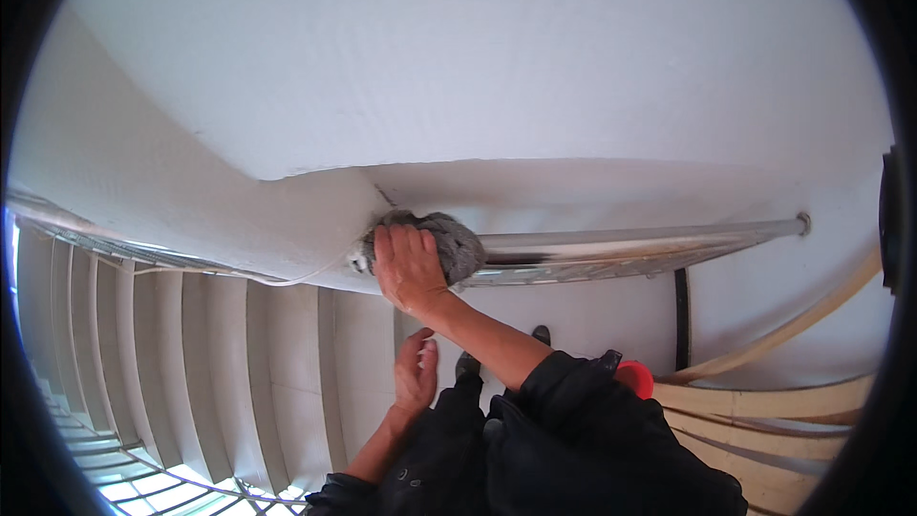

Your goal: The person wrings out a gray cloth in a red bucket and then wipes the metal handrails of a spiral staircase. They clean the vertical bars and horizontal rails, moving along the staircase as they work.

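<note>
My right hand presses on a bunched grey cloth, its fingers spread over the cloth's left part. The cloth covers the near end of a shiny metal handrail, close against a white wall corner. From the cloth, the rail runs right to a round mount on the wall. My left hand hangs lower, below my right wrist, with its fingers slightly curled and nothing visible in it. What lies under the cloth is hidden.
Stairs fill the left side, with a metal-framed railing at the lower left. A thin pale cable runs along the wall's edge. A red plastic container shows beside my right sleeve, near curved light-coloured boards. My shoes stand on the landing.
</note>
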Tool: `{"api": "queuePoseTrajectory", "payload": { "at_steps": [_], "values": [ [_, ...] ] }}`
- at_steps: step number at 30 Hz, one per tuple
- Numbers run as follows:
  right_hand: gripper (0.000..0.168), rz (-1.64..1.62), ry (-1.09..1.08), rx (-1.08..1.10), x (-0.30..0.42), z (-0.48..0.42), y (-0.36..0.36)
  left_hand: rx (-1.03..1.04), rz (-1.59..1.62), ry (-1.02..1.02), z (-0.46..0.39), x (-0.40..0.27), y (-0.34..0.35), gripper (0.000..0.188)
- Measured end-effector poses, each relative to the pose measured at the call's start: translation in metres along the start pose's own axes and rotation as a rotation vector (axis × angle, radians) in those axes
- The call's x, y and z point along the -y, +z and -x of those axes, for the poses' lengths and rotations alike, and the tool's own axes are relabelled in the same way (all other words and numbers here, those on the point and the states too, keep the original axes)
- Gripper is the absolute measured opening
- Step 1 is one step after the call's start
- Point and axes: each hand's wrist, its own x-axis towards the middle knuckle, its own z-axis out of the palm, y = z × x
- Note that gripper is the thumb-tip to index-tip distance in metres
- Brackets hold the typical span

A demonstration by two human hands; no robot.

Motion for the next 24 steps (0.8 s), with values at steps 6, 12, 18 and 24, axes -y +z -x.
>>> {"api": "queuePoseTrajectory", "payload": {
  "at_steps": [6,12,18,24],
  "values": [
    [0.064,-0.004,-0.024,-0.022,-0.035,0.029,-0.039,-0.069,0.432,-0.193,-0.032,-0.019,0.013,0.064],
    [0.067,0.083,0.095,0.009,-0.119,0.074,-0.110,0.071,0.741,-0.302,-0.065,-0.060,0.080,0.068],
    [0.068,0.195,0.092,0.001,-0.171,0.093,-0.161,0.169,0.978,-0.440,-0.085,-0.092,0.156,0.061],
    [0.060,0.096,0.120,0.439,-0.195,0.056,-0.182,0.110,1.462,-0.329,-0.096,-0.092,0.180,0.069]
  ]
}}
